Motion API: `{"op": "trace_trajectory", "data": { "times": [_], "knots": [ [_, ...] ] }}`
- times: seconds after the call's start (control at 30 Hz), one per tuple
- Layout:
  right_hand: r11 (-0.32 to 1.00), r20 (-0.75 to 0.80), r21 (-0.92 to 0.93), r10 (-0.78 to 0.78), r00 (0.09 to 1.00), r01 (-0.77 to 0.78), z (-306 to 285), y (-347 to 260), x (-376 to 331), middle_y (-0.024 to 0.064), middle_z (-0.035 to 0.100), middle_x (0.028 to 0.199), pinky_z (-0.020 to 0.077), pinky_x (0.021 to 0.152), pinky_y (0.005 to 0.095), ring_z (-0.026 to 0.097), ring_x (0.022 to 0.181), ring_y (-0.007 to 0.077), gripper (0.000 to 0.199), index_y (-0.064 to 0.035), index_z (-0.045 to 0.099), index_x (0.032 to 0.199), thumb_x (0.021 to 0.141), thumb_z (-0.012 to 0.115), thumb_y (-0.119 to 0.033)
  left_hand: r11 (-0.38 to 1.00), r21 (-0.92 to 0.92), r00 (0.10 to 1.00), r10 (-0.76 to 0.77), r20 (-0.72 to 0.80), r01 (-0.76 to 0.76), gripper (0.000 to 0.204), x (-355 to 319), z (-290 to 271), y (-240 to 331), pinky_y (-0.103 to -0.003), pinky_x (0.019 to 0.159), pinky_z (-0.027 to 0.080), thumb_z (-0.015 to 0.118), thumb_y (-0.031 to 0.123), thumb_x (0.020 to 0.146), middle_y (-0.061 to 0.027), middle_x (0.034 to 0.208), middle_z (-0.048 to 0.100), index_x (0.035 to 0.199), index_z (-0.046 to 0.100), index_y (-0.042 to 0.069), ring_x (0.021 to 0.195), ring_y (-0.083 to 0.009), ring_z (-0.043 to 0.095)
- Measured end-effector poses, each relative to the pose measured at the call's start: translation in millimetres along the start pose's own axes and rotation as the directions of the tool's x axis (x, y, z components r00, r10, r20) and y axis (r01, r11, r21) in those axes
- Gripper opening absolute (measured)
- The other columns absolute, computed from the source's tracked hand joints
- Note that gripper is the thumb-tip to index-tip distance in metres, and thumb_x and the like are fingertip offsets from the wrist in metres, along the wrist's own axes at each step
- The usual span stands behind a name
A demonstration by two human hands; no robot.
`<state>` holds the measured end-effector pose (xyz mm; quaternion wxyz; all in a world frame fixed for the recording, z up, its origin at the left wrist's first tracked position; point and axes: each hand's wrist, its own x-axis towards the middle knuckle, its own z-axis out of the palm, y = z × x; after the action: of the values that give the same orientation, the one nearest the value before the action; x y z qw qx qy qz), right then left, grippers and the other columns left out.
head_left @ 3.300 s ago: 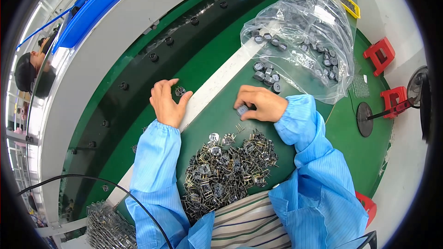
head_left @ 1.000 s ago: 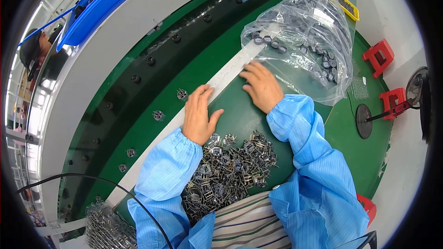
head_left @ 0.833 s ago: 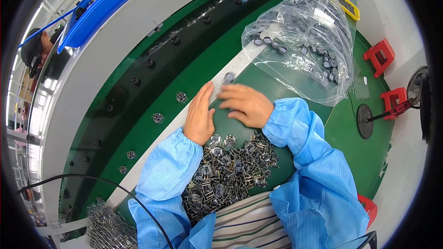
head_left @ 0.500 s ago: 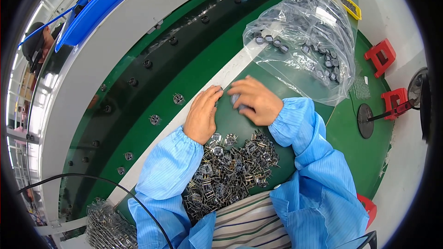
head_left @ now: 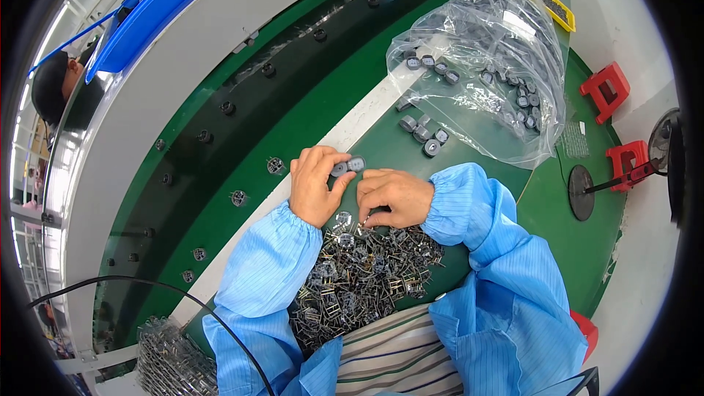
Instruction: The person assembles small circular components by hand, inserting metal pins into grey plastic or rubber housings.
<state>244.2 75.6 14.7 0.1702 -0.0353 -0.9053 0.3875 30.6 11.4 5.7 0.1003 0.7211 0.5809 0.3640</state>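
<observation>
Closest in, a likely hazard of snagged or bent pins in the tangled heap of small glossy discs with thin brass-coloured metal pins [head_left: 359, 279], from being piled so loosely and crossed at every angle. At the heap's twelve o'clock edge, beneath the bare right hand [head_left: 396, 198], a chance of a pricked fingertip or of two hooked up at once; fingers bent in close to the thumb there, impossible to tell whether closed on a piece or merely touching. At eleven o'clock from the heap, in the bare left hand [head_left: 315, 187], fingers and thumb clamped on what look like two drum-shaped grey plastic caps [head_left: 355, 164]; possibly prone to twisting apart or dropping, being held side by side near the fingertips. Past the flat white strip [head_left: 359, 121], toward ten o'clock, a possible stray landing on the dark green belt [head_left: 315, 110] after such a slip.

As for looks: in the heap, some discs clear and shiny, others dark, with pins glinting. Caps in the left hand short and round, dull mid-grey, with paler faces. At one o'clock from the right hand, on the green table [head_left: 385, 150], a small cluster of loose grey caps [head_left: 431, 148], one with a dark central spot, some tipped onto their sides. Farther still, same direction, many similar ones inside a crumpled clear plastic bag [head_left: 484, 37].
</observation>
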Motion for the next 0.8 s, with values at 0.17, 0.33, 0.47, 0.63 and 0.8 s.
{"op": "trace_trajectory", "data": {
  "times": [0.17, 0.33, 0.47, 0.63, 0.8],
  "knots": [
    [0.956, -0.158, 0.16, 0.272, 0.949, -0.247, -13, 9, -9, 0.0093, 0.075, 0.093, 0.0571, 0.073, 0.0368, 0.073, 0.082, 0.0247, 0.015, -0.0051, 0.078, 0.1, 0.085, 0.081, -0.007, 0.994, -0.054, 0.991, 0.098, 0.089, -0.093, 0.038, -1, 0, 0, -0.041, 0.09, 0.04, 0.087, 0.014, 0.075, -0.0053, 0.106, 0.064, 0.11, 0.072, 0.01, 0.103, -0.0267, 0.059],
    [0.831, 0.005, 0.263, 0.506, 0.862, -0.49, -29, -3, -4, 0.0086, 0.075, 0.09, 0.0542, 0.066, 0.0312, 0.071, 0.075, 0.0175, 0.011, -0.0026, 0.079, 0.095, 0.086, 0.082, -0.006, 0.996, -0.056, 0.99, 0.071, 0.12, -0.065, 0.039, 0, -5, 5, -0.041, 0.091, 0.04, 0.088, 0.016, 0.074, -0.0054, 0.105, 0.063, 0.109, 0.073, 0.01, 0.102, -0.0268, 0.059],
    [0.814, 0.061, 0.462, 0.368, 0.928, -0.353, -27, 8, -11, 0.0064, 0.074, 0.088, 0.0522, 0.069, 0.0298, 0.068, 0.079, 0.0165, 0.01, -0.0031, 0.079, 0.091, 0.084, 0.083, -0.007, 0.991, -0.064, 0.984, 0.126, 0.126, -0.118, 0.039, -1, -3, 0, -0.04, 0.09, 0.04, 0.09, 0.02, 0.073, -0.0056, 0.104, 0.062, 0.108, 0.073, 0.011, 0.101, -0.0266, 0.059],
    [0.928, -0.466, -0.115, 0.263, 0.845, -0.353, -23, 16, -6, 0.0038, 0.071, 0.086, 0.0506, 0.077, 0.0352, 0.063, 0.089, 0.0212, 0.011, -0.0051, 0.077, 0.087, 0.08, 0.084, -0.008, 0.993, -0.055, 0.987, 0.112, 0.118, -0.106, 0.037, -1, 0, 0, -0.04, 0.089, 0.04, 0.09, 0.023, 0.074, -0.0048, 0.102, 0.064, 0.105, 0.074, 0.011, 0.101, -0.0258, 0.059],
    [0.859, -0.503, -0.354, 0.158, 0.85, -0.369, -19, 15, -2, 0.0031, 0.068, 0.089, 0.0478, 0.081, 0.0366, 0.06, 0.089, 0.0239, 0.01, -0.0068, 0.075, 0.083, 0.079, 0.084, -0.009, 0.995, -0.044, 0.987, 0.094, 0.128, -0.089, 0.037, -2, 0, -2, -0.041, 0.088, 0.04, 0.091, 0.024, 0.073, -0.0034, 0.101, 0.065, 0.103, 0.074, 0.011, 0.101, -0.0256, 0.059]
  ]
}}
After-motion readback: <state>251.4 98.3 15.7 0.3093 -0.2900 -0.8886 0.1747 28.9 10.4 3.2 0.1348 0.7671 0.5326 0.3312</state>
